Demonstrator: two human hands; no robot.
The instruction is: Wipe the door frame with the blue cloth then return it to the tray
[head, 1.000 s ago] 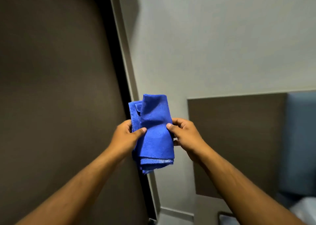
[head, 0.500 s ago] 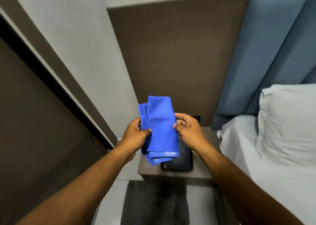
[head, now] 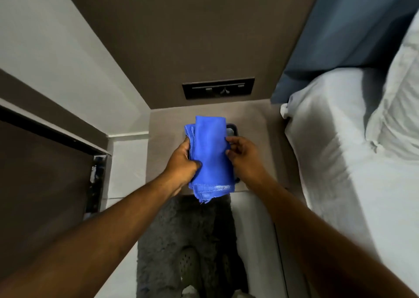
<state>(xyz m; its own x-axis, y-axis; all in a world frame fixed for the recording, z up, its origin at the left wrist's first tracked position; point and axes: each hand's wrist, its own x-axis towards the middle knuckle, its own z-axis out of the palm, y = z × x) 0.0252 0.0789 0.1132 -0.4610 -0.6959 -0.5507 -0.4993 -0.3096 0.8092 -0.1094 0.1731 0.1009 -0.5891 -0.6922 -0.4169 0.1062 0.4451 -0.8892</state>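
Observation:
A folded blue cloth [head: 210, 155] hangs lengthwise between both hands, right above a dark tray [head: 232, 130] on the bedside table [head: 167, 130]. My left hand [head: 182, 163] grips the cloth's left edge, thumb on top. My right hand [head: 243, 156] pinches its right edge with the fingertips. The cloth hides most of the tray; only the tray's top right corner and a sliver at the lower right show. The dark door frame [head: 47, 129] runs along the left side of the view, away from the cloth.
A bed [head: 353, 152] with white sheets and a pillow fills the right side. A black switch panel [head: 218, 88] sits on the brown wall panel behind the table. A dark grey rug [head: 179, 236] lies on the floor below, with a shoe on it.
The view has swung from the door frame down to the bedside table. Both hands carried the cloth along and lowered it over the tray.

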